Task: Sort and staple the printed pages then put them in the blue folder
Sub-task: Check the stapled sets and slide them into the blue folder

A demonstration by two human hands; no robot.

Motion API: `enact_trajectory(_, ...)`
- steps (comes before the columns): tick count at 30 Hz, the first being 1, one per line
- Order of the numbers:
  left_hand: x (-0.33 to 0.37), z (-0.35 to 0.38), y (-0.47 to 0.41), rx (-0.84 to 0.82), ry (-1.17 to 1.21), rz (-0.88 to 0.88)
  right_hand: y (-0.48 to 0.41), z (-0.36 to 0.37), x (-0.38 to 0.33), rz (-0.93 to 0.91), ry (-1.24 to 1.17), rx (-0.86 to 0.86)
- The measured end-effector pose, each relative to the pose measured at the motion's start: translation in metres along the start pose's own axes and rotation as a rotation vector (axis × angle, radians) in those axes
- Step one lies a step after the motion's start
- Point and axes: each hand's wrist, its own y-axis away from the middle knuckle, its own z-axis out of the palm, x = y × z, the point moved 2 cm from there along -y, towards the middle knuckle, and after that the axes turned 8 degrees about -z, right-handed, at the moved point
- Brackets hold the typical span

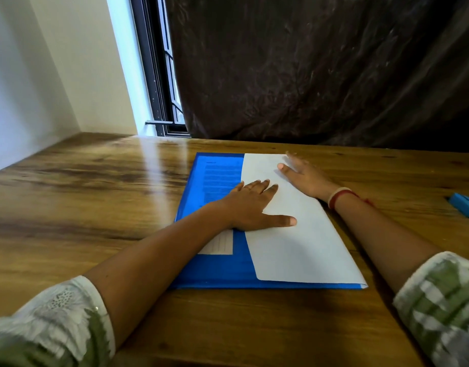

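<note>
The blue folder (220, 271) lies flat on the wooden table (95, 194) in front of me. Printed text shows through its translucent blue cover at the upper left. The white pages (302, 247) stick out of the folder on its right side, blank side up. My left hand (250, 207) lies flat with straight fingers across the folder's edge and the pages, thumb stretched out on the paper. My right hand (304, 176) rests flat on the pages' far right corner, fingers spread. A blue stapler (465, 205) sits at the table's right edge, apart from both hands.
A dark curtain (320, 70) hangs behind the table's far edge. A window frame (159, 75) and a white wall stand at the back left. Bare wood stretches to the left of the folder.
</note>
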Motion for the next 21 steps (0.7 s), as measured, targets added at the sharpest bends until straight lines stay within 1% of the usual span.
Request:
enact_trajectory(2, -0.005, 0.0, -0.002, 0.008, 0.01, 0.004, 0.003, -0.002, 0.0, -0.007, -0.113, 0.077)
enact_trajectory(5, -0.014, -0.004, -0.005, 0.014, 0.01, 0.009, 0.006, -0.004, -0.001, -0.028, -0.179, 0.127)
enact_trajectory(7, -0.02, -0.008, -0.009, -0.009, -0.026, 0.028, 0.014, -0.01, -0.002, -0.088, -0.118, 0.177)
enact_trajectory(10, -0.03, -0.025, -0.022, -0.08, -0.031, 0.033, 0.023, -0.013, -0.003, -0.154, 0.085, 0.199)
enact_trajectory(13, -0.024, -0.033, -0.026, -0.054, 0.024, -0.007, 0.033, -0.007, -0.009, -0.178, 0.06, 0.176)
enact_trajectory(15, -0.013, -0.03, -0.022, 0.021, 0.054, -0.084, 0.041, -0.004, -0.014, -0.183, 0.047, 0.134)
enact_trajectory(19, 0.003, -0.012, -0.011, 0.053, 0.159, -0.229, 0.052, 0.001, -0.025, -0.052, -0.047, 0.013)
enact_trajectory(21, 0.002, -0.006, -0.007, 0.069, 0.177, -0.264, 0.057, 0.003, -0.034, -0.014, -0.014, -0.076)
